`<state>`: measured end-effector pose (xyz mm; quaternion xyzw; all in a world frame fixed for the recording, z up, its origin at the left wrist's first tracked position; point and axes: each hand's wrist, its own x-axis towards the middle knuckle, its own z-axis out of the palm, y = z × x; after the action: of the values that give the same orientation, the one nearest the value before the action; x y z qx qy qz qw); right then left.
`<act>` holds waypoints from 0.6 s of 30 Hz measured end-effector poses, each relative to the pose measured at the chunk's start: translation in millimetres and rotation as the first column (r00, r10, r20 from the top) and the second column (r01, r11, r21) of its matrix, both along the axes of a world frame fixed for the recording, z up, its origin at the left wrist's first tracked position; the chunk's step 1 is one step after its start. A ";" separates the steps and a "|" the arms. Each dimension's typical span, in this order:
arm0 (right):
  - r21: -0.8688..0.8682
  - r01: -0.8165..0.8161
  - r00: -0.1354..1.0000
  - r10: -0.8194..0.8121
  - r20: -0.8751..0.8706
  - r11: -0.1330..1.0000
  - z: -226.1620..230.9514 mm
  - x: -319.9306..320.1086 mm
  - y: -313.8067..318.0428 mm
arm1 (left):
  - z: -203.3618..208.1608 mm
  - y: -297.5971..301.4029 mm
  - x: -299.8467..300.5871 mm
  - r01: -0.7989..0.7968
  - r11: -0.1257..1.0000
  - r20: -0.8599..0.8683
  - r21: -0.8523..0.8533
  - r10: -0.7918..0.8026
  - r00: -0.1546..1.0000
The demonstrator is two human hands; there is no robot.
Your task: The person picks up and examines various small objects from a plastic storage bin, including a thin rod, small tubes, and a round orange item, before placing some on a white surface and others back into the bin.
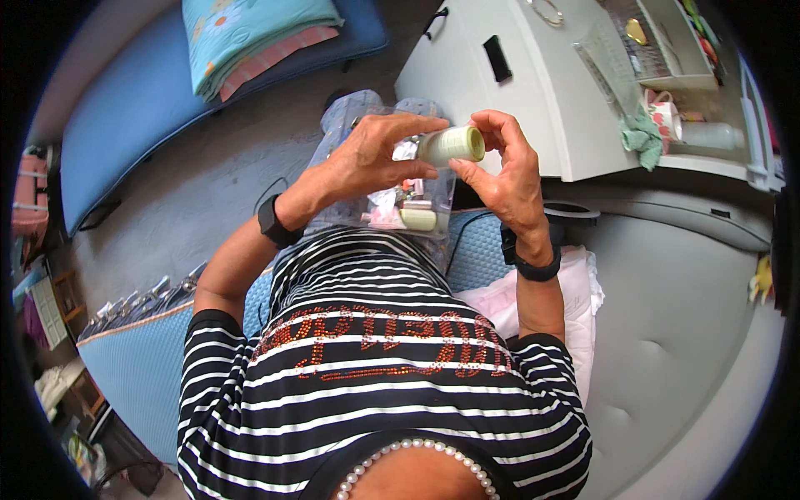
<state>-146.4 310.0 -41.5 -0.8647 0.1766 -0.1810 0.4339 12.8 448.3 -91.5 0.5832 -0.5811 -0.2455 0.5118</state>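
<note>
A pale green cylindrical bottle point(451, 147) is held sideways above my lap, its round green end turned to the right. My left hand point(371, 156) grips it from the left, the fingers along the far side and the thumb along the near side. From the right, my right hand point(510, 178) closes on the other end, thumb at the near edge and fingertips bent behind it. Beneath the hands, a clear plastic container point(438, 222) rests on my lap. Inside it lie several small items, among them a light green one point(419, 219) and pink-and-white packets point(383, 211).
To the right stands a white cabinet point(467, 100) with a dark phone point(497, 58) on it. Beside it, a shelf holds a green cloth point(641, 137) and a cup point(664, 117). A grey padded headboard point(675, 317) lines the right; a blue bench point(125, 142) with folded bedding point(250, 37) is at far left.
</note>
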 end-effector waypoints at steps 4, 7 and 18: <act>-0.072 0.063 0.996 -0.058 0.072 0.995 19.6 -5.5 -2.4 | 11.3 -25.2 -9.8 -0.023 0.986 -0.015 -0.165 0.021 1.000; -0.091 0.041 0.998 -0.036 0.057 0.995 36.9 -11.1 -8.6 | 20.0 -36.7 -15.3 -0.037 0.978 -0.071 -0.205 0.023 0.997; -0.230 0.285 0.957 -0.266 0.113 0.931 100.6 -31.0 -88.9 | 53.5 -64.9 -21.1 -0.021 0.995 0.212 -0.097 0.042 0.976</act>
<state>-177.3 221.1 59.1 -0.8701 0.2552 -0.2947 0.3016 -8.3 383.4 -38.0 0.5907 -0.6343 -0.1456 0.4770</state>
